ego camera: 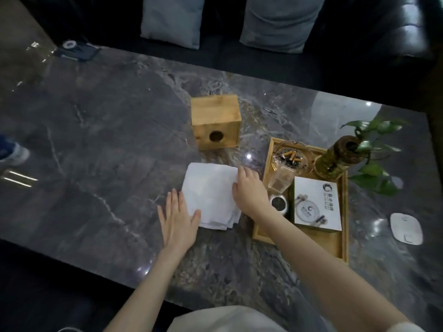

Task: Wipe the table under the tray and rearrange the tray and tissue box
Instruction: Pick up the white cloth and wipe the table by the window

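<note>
A folded white cloth (210, 192) lies flat on the dark marble table (96, 130). My left hand (178, 218) rests palm down on its near left corner, fingers spread. My right hand (249, 190) lies on the cloth's right edge, fingers curled over it. To the right of the cloth sits the wooden tray (333, 245), holding an ashtray with cigarette butts (290, 158), a glass (279, 180), a white card (316, 204) and a small round white object (278, 202). The wooden tissue box (215, 123) stands beyond the cloth, its round hole facing me.
A potted green plant in a glass vase (340, 154) stands at the tray's far right corner. A white oval device (406, 228) lies right of the tray. A dark sofa with two grey cushions (172, 20) runs behind the table. A dark object (76, 50) sits at the far left corner.
</note>
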{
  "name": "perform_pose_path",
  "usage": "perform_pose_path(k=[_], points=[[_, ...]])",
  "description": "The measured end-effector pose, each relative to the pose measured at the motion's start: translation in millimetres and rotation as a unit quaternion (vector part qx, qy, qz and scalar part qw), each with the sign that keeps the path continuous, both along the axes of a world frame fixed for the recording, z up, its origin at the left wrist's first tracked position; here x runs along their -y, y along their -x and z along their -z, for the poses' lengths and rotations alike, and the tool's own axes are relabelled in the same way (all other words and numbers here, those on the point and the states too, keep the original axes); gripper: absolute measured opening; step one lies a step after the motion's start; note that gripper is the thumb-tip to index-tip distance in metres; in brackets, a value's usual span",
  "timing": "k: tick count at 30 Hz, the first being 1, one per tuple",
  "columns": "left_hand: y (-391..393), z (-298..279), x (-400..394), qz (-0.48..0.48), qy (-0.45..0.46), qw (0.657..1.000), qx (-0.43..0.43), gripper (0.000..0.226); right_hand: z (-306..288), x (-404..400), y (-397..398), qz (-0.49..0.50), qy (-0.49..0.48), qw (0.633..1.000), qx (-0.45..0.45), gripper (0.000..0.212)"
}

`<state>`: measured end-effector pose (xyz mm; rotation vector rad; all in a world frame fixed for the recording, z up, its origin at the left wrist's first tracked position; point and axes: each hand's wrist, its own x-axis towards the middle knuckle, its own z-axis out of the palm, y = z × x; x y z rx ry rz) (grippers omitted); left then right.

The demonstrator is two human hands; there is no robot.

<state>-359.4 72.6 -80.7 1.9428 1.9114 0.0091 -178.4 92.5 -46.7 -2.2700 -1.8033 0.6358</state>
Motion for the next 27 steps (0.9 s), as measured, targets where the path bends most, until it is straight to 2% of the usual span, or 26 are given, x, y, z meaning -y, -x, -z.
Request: perform_pose_path(k=[3, 7, 10, 14, 17, 21, 27], points=[[1, 5, 3, -0.010, 0.011, 1.000, 0.011, 0.068, 11, -9, 2, -0.012, 0.051, 0.998, 0.020, 0.059], [-3, 8, 6, -0.015, -0.016, 1.000, 0.006, 0.065, 14, -12, 2, 0.005, 0.060, 0.998, -0.016, 0.063], [-8, 2, 6, -0.034, -0.023, 0.999, 0.022, 0.060, 15, -12, 2, 0.020, 0.045, 0.998, -0.031, 0.057], [-15, -6, 5, -0.071, -0.020, 0.992, 0.102, 0.052, 18, -9, 6, 0.031, 0.055, 0.993, -0.097, 0.039], [-20, -9, 4, -0.117, -0.008, 0.980, 0.160, 0.047, 18, -5, 9, 0.040, 0.056, 0.990, -0.121, 0.038], [-24, -16, 0, -0.161, 0.005, 0.968, 0.194, 0.042, 11, 0, 5, 0.062, 0.067, 0.981, -0.173, 0.036], [-23, -34, -6, -0.166, 0.016, 0.957, 0.238, 0.036, -11, 11, -7, 0.074, 0.038, 0.963, -0.257, 0.025]])
